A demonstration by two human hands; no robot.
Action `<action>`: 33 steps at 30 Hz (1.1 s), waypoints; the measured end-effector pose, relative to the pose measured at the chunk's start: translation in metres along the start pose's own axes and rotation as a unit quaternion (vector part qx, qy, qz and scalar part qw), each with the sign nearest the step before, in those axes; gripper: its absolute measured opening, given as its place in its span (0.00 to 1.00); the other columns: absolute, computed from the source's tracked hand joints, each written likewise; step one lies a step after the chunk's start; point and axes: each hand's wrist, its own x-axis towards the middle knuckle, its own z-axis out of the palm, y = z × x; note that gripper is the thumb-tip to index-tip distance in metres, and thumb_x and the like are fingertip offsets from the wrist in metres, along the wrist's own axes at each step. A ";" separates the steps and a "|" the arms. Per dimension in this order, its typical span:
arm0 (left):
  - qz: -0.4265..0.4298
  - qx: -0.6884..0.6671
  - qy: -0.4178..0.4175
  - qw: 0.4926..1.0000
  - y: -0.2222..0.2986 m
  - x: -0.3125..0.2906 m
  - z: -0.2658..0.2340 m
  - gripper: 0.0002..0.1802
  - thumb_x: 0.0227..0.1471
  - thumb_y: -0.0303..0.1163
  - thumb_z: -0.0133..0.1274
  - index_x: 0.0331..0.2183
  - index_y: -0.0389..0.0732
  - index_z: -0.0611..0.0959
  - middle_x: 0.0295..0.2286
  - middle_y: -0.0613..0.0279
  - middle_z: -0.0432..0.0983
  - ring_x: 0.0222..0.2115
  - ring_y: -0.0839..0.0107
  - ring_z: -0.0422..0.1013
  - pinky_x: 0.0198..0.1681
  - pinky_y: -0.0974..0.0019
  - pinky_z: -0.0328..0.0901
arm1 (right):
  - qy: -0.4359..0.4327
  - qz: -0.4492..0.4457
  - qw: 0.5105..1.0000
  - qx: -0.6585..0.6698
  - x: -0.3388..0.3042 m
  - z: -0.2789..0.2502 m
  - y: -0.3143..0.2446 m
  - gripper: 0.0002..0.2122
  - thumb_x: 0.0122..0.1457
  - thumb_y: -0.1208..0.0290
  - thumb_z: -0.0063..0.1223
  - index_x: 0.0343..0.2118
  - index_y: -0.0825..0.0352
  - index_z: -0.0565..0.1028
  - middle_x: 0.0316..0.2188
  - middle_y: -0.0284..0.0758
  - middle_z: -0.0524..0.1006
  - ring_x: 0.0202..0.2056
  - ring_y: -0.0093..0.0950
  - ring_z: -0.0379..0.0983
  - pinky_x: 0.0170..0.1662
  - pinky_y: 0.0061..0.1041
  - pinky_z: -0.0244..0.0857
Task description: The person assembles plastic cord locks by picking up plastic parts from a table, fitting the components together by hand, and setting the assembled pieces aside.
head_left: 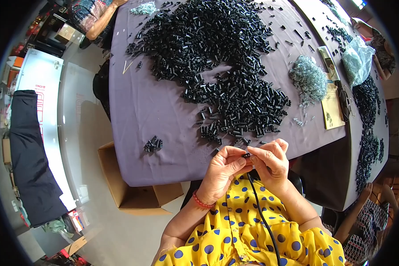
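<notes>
While the left hand pinches a small black plastic cylinder between thumb and fingers, just off the near edge of the desk draped in greyish-purple cloth, the right hand meets it with narrowed fingertips; whether these grip anything of their own I cannot tell. Beyond the hands spreads a large heap of short black plastic tubes. A small cluster of black pieces lies left of it, and a mound of tiny translucent grey parts to its right.
</notes>
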 end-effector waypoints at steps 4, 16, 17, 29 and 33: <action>0.003 -0.006 0.004 1.000 -0.001 0.001 0.001 0.09 0.64 0.24 0.53 0.46 0.39 0.77 0.43 0.56 0.80 0.45 0.67 0.78 0.54 0.60 0.74 | 0.009 0.006 1.000 0.001 -0.002 0.001 -0.001 0.15 0.50 0.80 0.65 0.42 0.61 0.83 0.29 0.25 0.76 0.32 0.24 0.71 0.47 0.30 0.54; -0.004 0.044 -0.002 0.999 0.003 -0.009 -0.009 0.07 0.65 0.28 0.54 0.44 0.39 0.77 0.41 0.59 0.80 0.43 0.70 0.79 0.48 0.64 0.76 | -0.059 0.017 0.998 0.019 0.001 0.000 -0.002 0.11 0.51 0.79 0.64 0.38 0.59 0.82 0.29 0.25 0.76 0.32 0.25 0.71 0.47 0.31 0.53; -0.004 0.060 0.003 0.998 0.003 -0.010 -0.012 0.07 0.65 0.29 0.54 0.44 0.39 0.76 0.40 0.59 0.81 0.42 0.69 0.80 0.47 0.64 0.76 | -0.076 0.018 0.996 0.032 0.002 0.001 -0.003 0.11 0.52 0.79 0.64 0.38 0.59 0.82 0.29 0.25 0.76 0.32 0.25 0.71 0.48 0.31 0.53; 0.040 0.123 0.079 0.988 0.017 -0.028 -0.040 0.09 0.64 0.30 0.55 0.44 0.38 0.76 0.40 0.52 0.83 0.41 0.64 0.81 0.45 0.63 0.76 | -0.112 -0.048 0.983 -0.135 0.019 0.042 0.007 0.23 0.47 0.79 0.56 0.50 0.62 0.79 0.36 0.28 0.72 0.39 0.28 0.70 0.52 0.35 0.53; 0.040 0.126 0.079 0.988 0.020 -0.028 -0.038 0.09 0.64 0.30 0.55 0.44 0.38 0.76 0.40 0.52 0.82 0.41 0.64 0.80 0.46 0.63 0.76 | -0.116 -0.048 0.976 -0.176 0.024 0.046 0.005 0.23 0.48 0.79 0.55 0.51 0.63 0.79 0.37 0.28 0.71 0.40 0.28 0.69 0.53 0.36 0.52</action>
